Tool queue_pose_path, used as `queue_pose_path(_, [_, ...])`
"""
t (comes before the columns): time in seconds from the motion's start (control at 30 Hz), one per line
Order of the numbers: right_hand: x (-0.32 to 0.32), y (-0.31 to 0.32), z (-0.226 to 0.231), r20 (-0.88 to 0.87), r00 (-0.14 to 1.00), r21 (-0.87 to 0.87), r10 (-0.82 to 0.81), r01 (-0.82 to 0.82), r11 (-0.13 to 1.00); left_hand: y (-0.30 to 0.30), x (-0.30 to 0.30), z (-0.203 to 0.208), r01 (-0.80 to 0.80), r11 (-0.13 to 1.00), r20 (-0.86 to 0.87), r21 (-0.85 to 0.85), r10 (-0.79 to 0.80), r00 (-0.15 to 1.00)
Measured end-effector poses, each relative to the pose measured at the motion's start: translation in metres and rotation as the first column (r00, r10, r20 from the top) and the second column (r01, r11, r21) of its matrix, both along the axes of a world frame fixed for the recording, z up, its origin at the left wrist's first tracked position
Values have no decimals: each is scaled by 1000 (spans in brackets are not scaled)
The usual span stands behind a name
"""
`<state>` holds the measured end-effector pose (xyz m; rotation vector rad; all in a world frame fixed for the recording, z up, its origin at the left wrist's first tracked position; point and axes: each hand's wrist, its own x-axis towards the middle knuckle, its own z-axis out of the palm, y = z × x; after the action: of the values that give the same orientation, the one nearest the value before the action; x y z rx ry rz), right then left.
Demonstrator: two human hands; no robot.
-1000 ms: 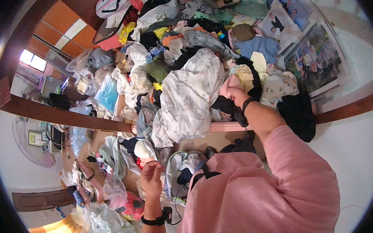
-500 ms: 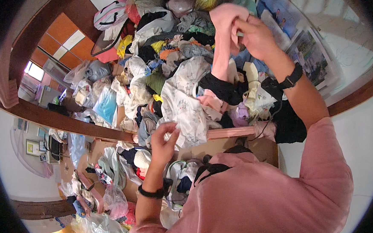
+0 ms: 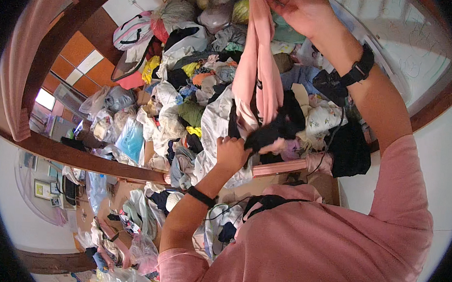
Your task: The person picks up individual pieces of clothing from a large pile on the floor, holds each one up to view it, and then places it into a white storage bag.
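A long pink garment (image 3: 245, 85) hangs down in folds from my right hand (image 3: 302, 8), high up near the top edge with its fingers closed on the cloth. Lower down, my left hand (image 3: 232, 153) grips the edge of a black cloth (image 3: 284, 118) at the bottom of the pink folds. I cannot tell whether the black and pink cloth are one piece. Just behind my left hand lies a white garment (image 3: 214, 122) with a faint print, draped over the pile's front edge.
A heap of mixed clothes (image 3: 183, 76) covers the bed, with stuffed bags (image 3: 174, 15) at its far end. A pink rail (image 3: 280, 167) runs along the near edge. A dark wooden beam (image 3: 85, 155) crosses on the left. More clothes and plastic bags (image 3: 141, 249) lie below it.
My right hand has risen, drawing the pink garment out longer. My left hand has moved right and closed on the black cloth, which has shifted.
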<state>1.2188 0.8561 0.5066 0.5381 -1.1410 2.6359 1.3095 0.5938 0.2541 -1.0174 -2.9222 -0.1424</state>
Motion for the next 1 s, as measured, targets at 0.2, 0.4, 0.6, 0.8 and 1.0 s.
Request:
queue_pose_path(0.2, [22, -63, 15, -15, 884, 51, 468, -467, 883, 52, -32, 102, 442, 840, -635, -316, -533, 559])
queue_pose_path(0.4, [38, -102, 9, -87, 987, 307, 135, -102, 946, 22, -85, 177, 64, 997, -304, 47, -47, 951])
queue_pose_path(0.6, [57, -101, -106, -328, 945, 927, -1, 322, 193, -10, -66, 241, -35, 717, -117, 696, 160, 980])
queue_pose_path(0.8, [31, -152, -96, 187, 982, 665, 2, -128, 736, -28, -47, 210, 286, 586, -442, 758, 140, 886])
queue_pose_path(1.0, [12, -133, -48, 339, 852, -103, 400, -389, 915, -96, 3, 98, -362, 660, 312, 659, 198, 929])
